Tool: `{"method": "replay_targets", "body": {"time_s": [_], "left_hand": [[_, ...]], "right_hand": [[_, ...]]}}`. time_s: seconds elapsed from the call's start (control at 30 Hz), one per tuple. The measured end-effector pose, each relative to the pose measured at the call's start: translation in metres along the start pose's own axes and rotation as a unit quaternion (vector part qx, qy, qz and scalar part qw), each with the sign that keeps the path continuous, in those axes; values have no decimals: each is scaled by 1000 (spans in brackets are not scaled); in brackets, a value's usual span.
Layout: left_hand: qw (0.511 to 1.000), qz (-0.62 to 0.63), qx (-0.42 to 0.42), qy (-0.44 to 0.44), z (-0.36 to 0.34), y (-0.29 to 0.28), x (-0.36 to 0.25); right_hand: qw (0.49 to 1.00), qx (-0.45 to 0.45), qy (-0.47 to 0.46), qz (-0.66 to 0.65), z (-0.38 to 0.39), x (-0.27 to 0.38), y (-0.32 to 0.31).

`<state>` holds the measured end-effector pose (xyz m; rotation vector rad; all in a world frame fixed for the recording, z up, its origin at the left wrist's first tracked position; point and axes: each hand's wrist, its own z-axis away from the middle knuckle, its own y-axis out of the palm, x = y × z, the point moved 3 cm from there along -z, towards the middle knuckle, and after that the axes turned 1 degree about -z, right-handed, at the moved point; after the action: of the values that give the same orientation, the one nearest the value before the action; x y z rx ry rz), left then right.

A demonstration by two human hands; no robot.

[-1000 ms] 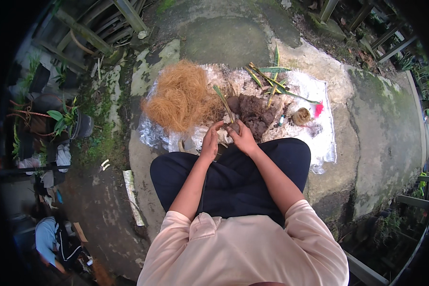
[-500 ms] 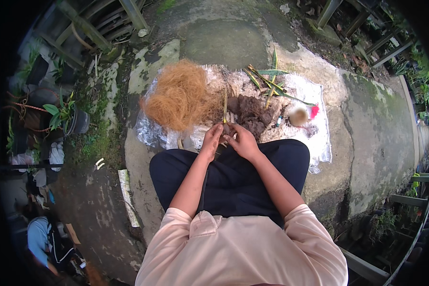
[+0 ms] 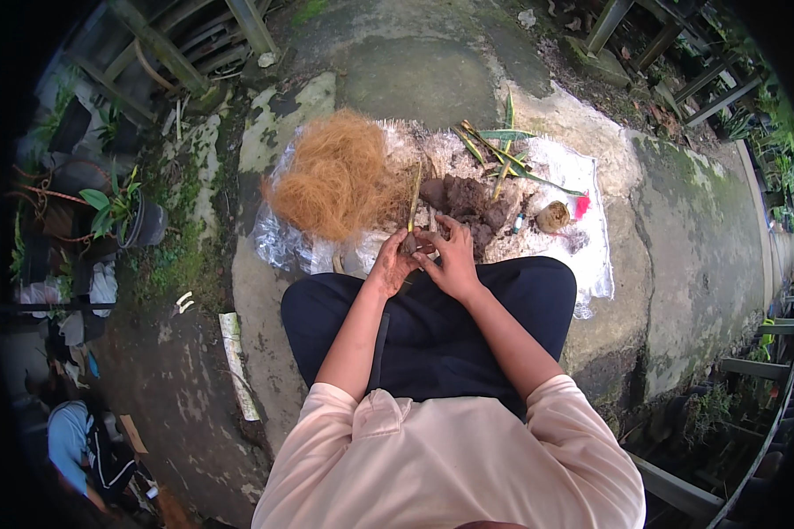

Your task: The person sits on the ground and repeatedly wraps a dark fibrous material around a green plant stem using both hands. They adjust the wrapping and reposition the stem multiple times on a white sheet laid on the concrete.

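Note:
My left hand [image 3: 389, 265] is closed around a dark clump of soil [image 3: 408, 246] at the base of a narrow yellow-green leaf cutting [image 3: 414, 199], which stands upright from it. My right hand [image 3: 455, 259] is at the clump's other side, thumb and forefinger against it, its other fingers raised and spread. Just beyond my hands lies a heap of dark, moist soil [image 3: 474, 204]. To its left is a big loose pile of brown coconut fibre [image 3: 330, 176]. Several long green leaves with yellow edges [image 3: 500, 157] lie at the far right of the soil.
A pale woven plastic sheet [image 3: 591, 256] lies under the materials. On its right are a brown fibre-like ball [image 3: 552, 216], a small white-and-teal tube [image 3: 518, 223] and a red piece [image 3: 582, 207]. A potted plant [image 3: 143, 220] stands left. Another person [image 3: 71, 445] is at the lower left.
My right hand's fingers have lifted and spread from their closer grip around the clump. The leaf cutting has shifted slightly left and my left hand has turned a little.

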<state>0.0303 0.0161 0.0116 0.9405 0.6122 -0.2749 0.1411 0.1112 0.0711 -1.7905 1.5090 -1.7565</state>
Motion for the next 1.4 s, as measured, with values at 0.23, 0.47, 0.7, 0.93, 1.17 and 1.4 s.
{"method": "replay_targets", "body": {"time_s": [0.23,0.47,0.7,0.93,1.17,1.4], "left_hand": [[988,-61,-140,1,-5,-8,10],[978,-91,-173,69,-12,-22,10],[979,-92,-133,122,-17,-21,11],[979,16,-183,89,-22,-25,11],[981,-40,-182,46,-32,-22,14],[986,-46,-161,10,-39,-20,18]], "right_hand": [[995,81,-58,32,0,-1,1],[1000,17,-5,-5,-37,-26,-41],[990,-12,136,-15,-69,-129,-84],[940,108,170,274,-42,-149,-30],[919,299,200,158,-60,-154,-19],[928,313,122,161,-57,-152,-1]]}}
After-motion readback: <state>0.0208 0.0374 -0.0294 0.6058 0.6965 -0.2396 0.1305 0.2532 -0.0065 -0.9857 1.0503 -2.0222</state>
